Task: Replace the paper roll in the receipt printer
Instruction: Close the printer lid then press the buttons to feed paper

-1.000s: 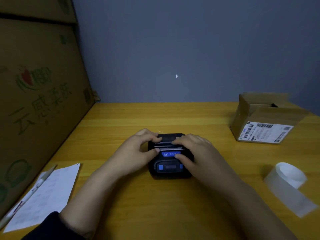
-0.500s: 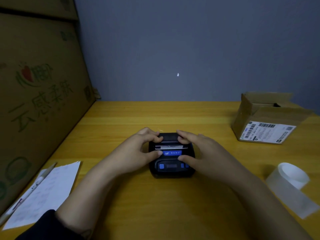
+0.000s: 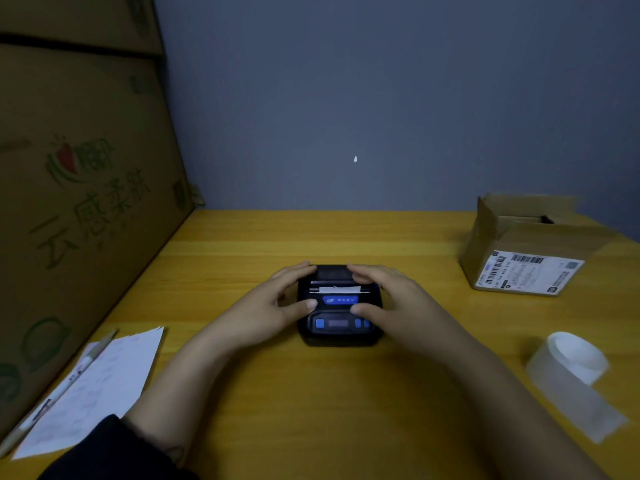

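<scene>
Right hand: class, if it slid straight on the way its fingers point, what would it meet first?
The right hand points left across the printer; past that, probably the left hand, though depth is unclear.

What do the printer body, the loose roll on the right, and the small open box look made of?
Printer: looks like matte black moulded plastic, with rounded corners and blue buttons. Loose roll: probably thin white paper, coiled, its tail lying flat on the table. Small box: brown corrugated cardboard, dull finish, folded flaps, a white printed label.
</scene>
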